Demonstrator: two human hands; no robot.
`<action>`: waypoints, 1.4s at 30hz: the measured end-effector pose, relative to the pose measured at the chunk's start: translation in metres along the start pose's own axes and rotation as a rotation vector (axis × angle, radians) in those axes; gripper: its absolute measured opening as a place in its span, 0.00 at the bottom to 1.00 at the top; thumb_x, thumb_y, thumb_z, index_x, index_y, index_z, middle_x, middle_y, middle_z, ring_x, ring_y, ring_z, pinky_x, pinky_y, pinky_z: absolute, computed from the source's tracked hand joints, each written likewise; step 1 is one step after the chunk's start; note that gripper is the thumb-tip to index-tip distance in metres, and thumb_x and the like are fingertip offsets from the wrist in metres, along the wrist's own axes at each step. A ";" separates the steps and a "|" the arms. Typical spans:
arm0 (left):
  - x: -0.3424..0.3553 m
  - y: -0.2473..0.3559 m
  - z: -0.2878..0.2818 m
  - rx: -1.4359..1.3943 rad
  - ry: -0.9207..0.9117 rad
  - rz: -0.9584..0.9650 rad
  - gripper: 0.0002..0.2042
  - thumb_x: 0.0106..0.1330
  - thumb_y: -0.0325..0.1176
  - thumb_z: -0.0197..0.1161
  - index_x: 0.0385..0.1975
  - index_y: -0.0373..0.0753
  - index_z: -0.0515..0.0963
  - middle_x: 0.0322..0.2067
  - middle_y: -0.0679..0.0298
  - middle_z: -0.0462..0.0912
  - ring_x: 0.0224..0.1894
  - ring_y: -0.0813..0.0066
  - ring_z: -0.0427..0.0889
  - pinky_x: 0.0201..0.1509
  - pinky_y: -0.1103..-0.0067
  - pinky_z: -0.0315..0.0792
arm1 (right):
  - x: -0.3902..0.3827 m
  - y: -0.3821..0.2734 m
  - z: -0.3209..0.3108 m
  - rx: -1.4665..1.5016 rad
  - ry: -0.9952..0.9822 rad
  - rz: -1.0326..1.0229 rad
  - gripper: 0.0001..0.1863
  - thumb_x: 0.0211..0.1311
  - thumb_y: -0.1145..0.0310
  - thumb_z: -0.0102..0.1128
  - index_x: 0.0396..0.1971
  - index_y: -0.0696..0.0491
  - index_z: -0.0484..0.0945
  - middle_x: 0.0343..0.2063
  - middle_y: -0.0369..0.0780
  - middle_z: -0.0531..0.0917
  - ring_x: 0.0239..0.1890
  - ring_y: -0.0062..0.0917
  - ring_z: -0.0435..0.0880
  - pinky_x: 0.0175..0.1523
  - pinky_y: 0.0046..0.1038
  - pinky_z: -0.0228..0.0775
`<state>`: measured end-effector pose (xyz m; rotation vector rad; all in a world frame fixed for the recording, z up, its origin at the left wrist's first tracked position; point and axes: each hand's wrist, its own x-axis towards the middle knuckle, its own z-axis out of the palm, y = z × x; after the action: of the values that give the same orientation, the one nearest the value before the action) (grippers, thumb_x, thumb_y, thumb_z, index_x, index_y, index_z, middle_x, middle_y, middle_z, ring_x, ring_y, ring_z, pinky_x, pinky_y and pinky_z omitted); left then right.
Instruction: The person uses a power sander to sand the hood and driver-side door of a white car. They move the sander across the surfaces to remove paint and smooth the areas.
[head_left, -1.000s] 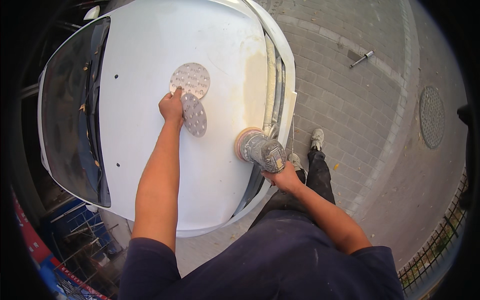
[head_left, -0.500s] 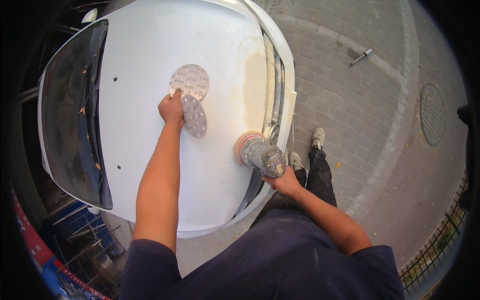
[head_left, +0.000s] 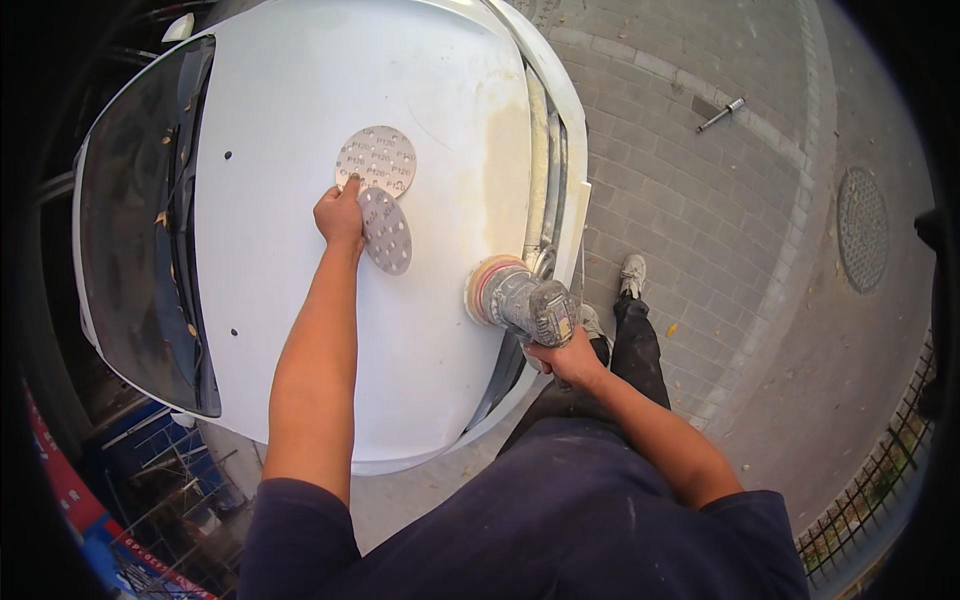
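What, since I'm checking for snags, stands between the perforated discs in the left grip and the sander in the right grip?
Nothing visible does. Between the lower perforated disc in the left grip and the sander in the right grip, only the white hood shows.

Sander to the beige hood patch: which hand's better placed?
Right hand, likely: it grips the sander, close to the beige patch. Left hand holds perforated discs, farther off toward the windshield.
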<state>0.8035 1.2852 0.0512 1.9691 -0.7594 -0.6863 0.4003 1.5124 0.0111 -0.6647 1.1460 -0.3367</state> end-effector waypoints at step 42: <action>-0.006 0.006 0.000 0.076 0.037 -0.028 0.16 0.71 0.40 0.77 0.27 0.31 0.86 0.24 0.65 0.85 0.26 0.78 0.75 0.35 0.72 0.73 | 0.017 -0.027 -0.036 -0.433 0.116 -0.119 0.22 0.60 0.60 0.81 0.48 0.60 0.90 0.35 0.51 0.93 0.41 0.42 0.93 0.49 0.42 0.83</action>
<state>0.7978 1.2875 0.0570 2.0590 -0.7461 -0.6446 0.3762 1.4709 0.0068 -1.1084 1.3071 -0.2303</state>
